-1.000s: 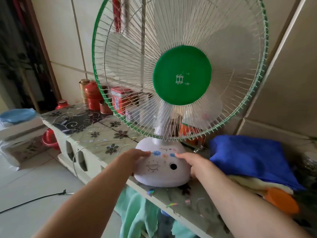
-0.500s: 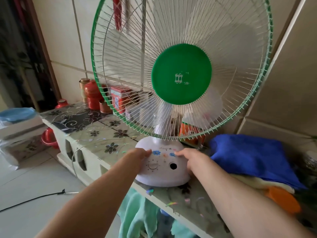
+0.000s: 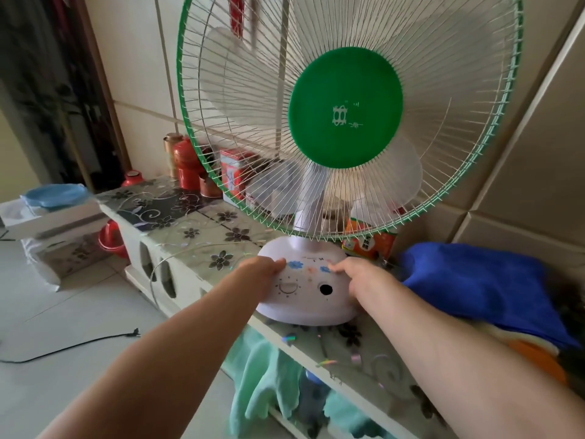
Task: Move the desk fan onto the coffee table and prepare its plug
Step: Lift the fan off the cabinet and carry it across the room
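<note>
The desk fan (image 3: 345, 109) has a white wire cage with a green rim and a green centre disc. Its white base (image 3: 308, 299) stands on a low cabinet with a flowered cover (image 3: 202, 242). My left hand (image 3: 258, 274) grips the base's left side. On the right side of the base, my right hand (image 3: 357, 277) holds it with the thumb on top. A thin white cord (image 3: 155, 277) loops off the cabinet's front edge. The plug is hidden.
Red tins and jars (image 3: 186, 166) stand behind the fan, an orange packet (image 3: 370, 242) beside its stem. Blue cloth (image 3: 481, 280) lies right of the base. Green cloth (image 3: 266, 369) hangs below. A black cable (image 3: 69, 345) crosses the floor; a white box with a blue dish (image 3: 53, 201) sits left.
Both hands have closed in tighter on the fan's base. The fan stands slightly more upright, its base on the cabinet top as before.
</note>
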Action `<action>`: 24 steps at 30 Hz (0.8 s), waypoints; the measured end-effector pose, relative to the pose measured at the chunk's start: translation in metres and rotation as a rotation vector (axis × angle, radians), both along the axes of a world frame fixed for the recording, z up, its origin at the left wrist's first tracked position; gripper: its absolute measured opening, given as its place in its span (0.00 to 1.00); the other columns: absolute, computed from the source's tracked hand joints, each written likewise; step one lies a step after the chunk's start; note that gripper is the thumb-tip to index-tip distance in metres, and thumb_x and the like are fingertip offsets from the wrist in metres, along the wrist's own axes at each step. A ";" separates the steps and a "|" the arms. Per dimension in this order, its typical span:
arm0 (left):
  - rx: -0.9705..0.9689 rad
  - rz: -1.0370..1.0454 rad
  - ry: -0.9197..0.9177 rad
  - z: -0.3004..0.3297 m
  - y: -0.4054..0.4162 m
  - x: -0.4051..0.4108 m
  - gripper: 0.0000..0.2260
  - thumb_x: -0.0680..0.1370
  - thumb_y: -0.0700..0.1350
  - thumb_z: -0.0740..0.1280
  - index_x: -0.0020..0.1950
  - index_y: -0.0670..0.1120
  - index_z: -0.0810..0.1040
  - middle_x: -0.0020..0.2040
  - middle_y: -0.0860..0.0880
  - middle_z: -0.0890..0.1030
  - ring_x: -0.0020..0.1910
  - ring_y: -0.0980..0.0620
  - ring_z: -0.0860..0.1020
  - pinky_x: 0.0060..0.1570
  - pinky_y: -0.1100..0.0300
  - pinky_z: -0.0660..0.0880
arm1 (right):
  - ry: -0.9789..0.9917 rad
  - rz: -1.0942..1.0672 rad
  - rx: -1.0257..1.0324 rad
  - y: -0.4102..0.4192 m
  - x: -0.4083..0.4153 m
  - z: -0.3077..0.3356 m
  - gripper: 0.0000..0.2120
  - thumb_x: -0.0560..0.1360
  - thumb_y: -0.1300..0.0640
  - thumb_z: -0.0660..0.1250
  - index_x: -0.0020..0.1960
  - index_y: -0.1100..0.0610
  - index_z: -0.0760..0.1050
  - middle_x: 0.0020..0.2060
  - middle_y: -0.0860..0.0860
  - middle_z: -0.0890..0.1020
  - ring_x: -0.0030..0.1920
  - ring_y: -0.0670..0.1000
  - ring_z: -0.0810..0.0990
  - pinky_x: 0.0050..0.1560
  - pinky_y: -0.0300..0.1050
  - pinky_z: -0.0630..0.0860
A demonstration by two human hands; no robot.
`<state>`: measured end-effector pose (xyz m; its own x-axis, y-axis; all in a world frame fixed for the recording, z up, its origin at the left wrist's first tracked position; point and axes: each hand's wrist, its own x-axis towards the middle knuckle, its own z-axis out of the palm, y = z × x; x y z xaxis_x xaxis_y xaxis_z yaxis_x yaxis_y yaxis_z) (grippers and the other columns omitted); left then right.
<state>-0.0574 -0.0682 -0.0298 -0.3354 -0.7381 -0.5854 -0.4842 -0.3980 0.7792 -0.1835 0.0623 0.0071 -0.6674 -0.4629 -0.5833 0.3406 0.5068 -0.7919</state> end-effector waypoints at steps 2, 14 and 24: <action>0.036 0.034 0.019 0.003 -0.002 0.004 0.34 0.71 0.53 0.77 0.69 0.36 0.71 0.64 0.38 0.79 0.62 0.35 0.77 0.67 0.41 0.72 | -0.050 0.030 -0.019 -0.004 0.002 0.006 0.29 0.76 0.62 0.70 0.74 0.65 0.66 0.72 0.61 0.70 0.69 0.63 0.72 0.70 0.62 0.68; 0.201 0.266 0.122 0.085 -0.003 0.041 0.34 0.62 0.49 0.83 0.62 0.36 0.75 0.56 0.38 0.83 0.54 0.35 0.81 0.59 0.37 0.77 | -0.141 -0.021 -0.011 -0.009 0.039 0.119 0.03 0.77 0.65 0.67 0.47 0.64 0.79 0.51 0.62 0.82 0.55 0.61 0.80 0.64 0.58 0.73; 0.148 0.365 0.176 0.261 0.010 0.131 0.34 0.65 0.50 0.82 0.64 0.34 0.75 0.60 0.36 0.81 0.59 0.35 0.80 0.64 0.40 0.75 | -0.084 0.079 -0.035 -0.018 0.108 0.288 0.06 0.76 0.67 0.67 0.53 0.65 0.79 0.50 0.60 0.80 0.51 0.61 0.81 0.57 0.51 0.73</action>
<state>0.0738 -0.0583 0.2314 -0.1718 -0.7393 -0.6511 -0.1559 -0.6322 0.7589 -0.0755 0.0447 0.2952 -0.5775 -0.5329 -0.6185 0.3669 0.5074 -0.7797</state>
